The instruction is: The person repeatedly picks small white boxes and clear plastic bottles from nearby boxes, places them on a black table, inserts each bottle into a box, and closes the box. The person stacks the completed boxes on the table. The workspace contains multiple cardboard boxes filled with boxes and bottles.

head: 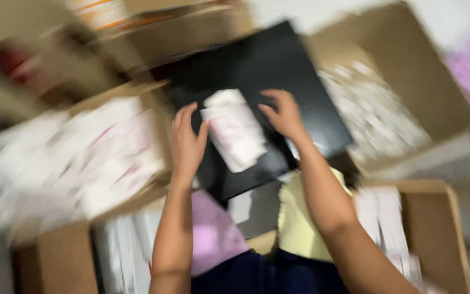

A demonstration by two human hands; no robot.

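The view is heavily motion-blurred. A small white packet [234, 130] with pinkish marks lies on a black board [267, 65] in front of me. My left hand [187, 142] rests at the packet's left edge, fingers apart and touching it. My right hand [285, 115] lies flat on the board just right of the packet, fingers spread. Whether either hand grips the packet is too blurred to tell.
An open cardboard box [72, 158] of white packets stands at the left. Another box [393, 114] with pale small items is at the right, and a third [436, 228] at lower right holds white stacks. Pink [213, 234] and yellow [295, 223] sheets lie near my lap.
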